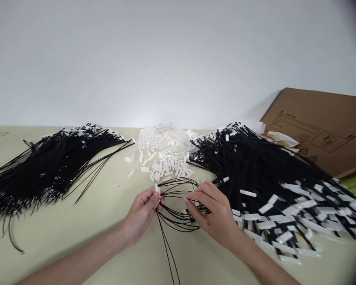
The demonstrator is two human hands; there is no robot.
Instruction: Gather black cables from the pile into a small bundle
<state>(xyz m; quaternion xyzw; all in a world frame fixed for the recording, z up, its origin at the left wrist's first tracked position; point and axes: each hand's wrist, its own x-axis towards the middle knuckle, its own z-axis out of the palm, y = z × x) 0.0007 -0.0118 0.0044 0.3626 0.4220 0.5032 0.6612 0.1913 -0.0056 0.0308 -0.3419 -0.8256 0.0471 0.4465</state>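
Observation:
My left hand (142,211) pinches a small white plastic connector (157,190) together with the gathered ends of several thin black wires (175,206). These wires bow out to the right in loops, and their tails trail toward me. My right hand (213,209) has its fingers curled around the far side of the loops, thumb and forefinger pinching a wire end near a white piece. Both hands rest low over the pale table (101,221).
A large bundle of black wires (47,166) lies on the left. A bigger heap of black wires with white tags (273,186) spreads on the right. Loose white connectors and a clear bag (163,154) sit behind my hands. A cardboard sheet (320,126) leans at the right.

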